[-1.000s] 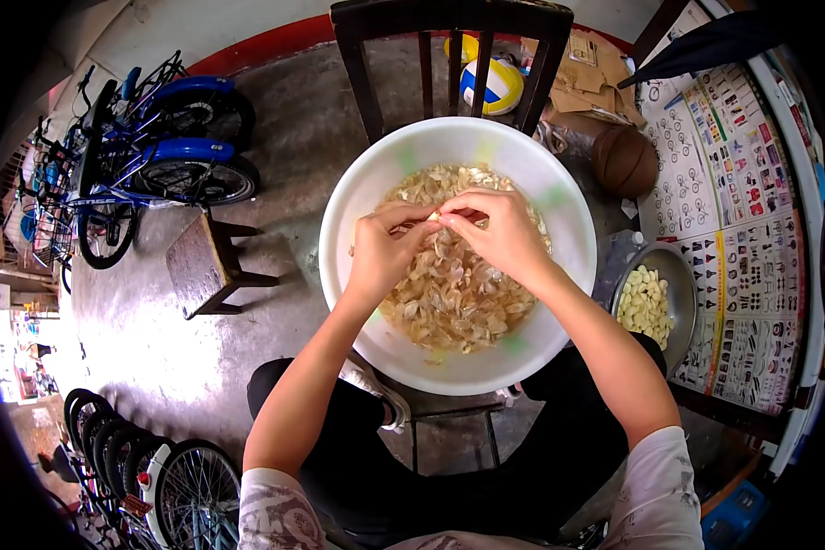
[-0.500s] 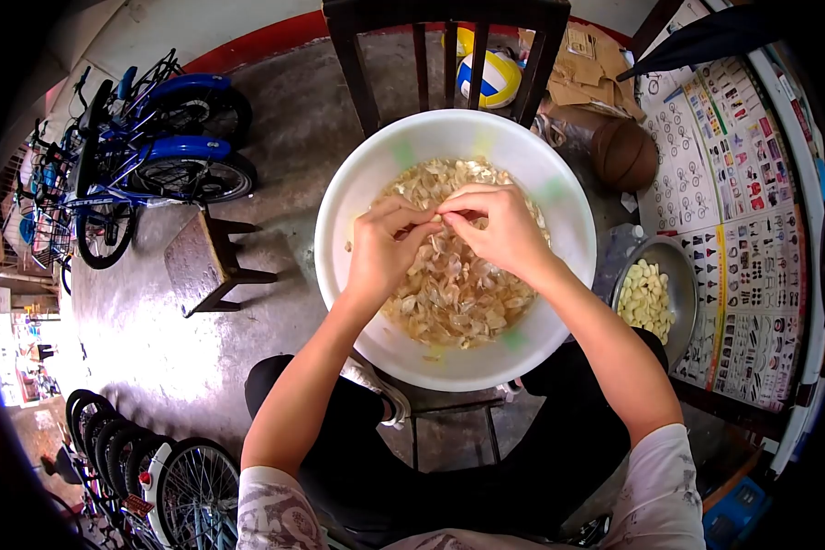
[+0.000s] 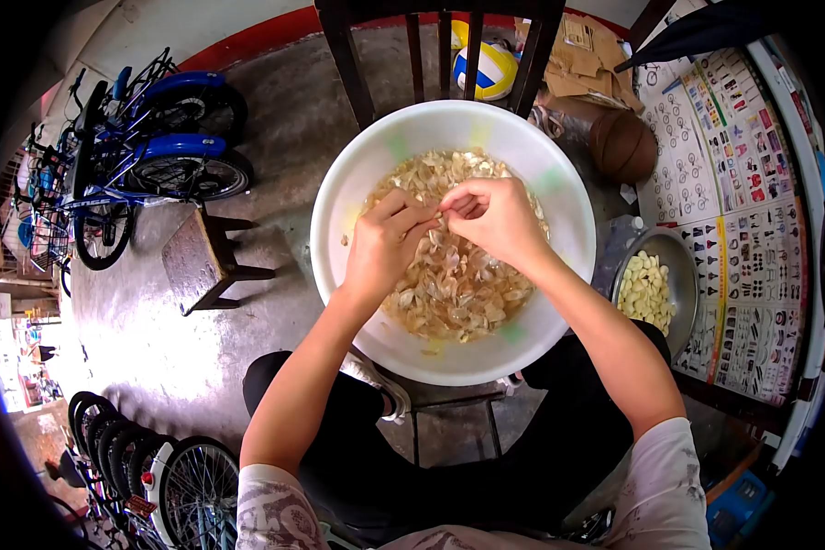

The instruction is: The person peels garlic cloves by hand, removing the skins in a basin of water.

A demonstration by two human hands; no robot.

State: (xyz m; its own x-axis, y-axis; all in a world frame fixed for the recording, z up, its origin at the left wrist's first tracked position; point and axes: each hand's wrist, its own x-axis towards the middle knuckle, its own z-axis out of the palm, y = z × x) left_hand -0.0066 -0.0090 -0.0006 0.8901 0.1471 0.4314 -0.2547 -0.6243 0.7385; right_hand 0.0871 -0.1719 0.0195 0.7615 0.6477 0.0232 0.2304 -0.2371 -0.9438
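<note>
Here, we see the left hand [image 3: 385, 240] and the right hand [image 3: 497, 218] meeting above the tub [image 3: 566, 215], palms turned inward, fingers curled, both forearms angled in over the near rim. Thumbs and fingertips are closed to a tight pinch at one small piece [image 3: 442, 209], a little beyond the tub's middle. The fingers cover most of it, so we cannot tell which way it points or how its long axis runs.

Below lie the wet skins [image 3: 463, 284], heaped at every angle in the round tub. We find clear wall between the skins and the rim all round. The chair [image 3: 343, 64] has its back just past the far rim; the bowl [image 3: 685, 275] of pale cloves [image 3: 644, 291] is close on the right. Leftward, bare floor [image 3: 284, 266] runs to the stool [image 3: 192, 261].
</note>
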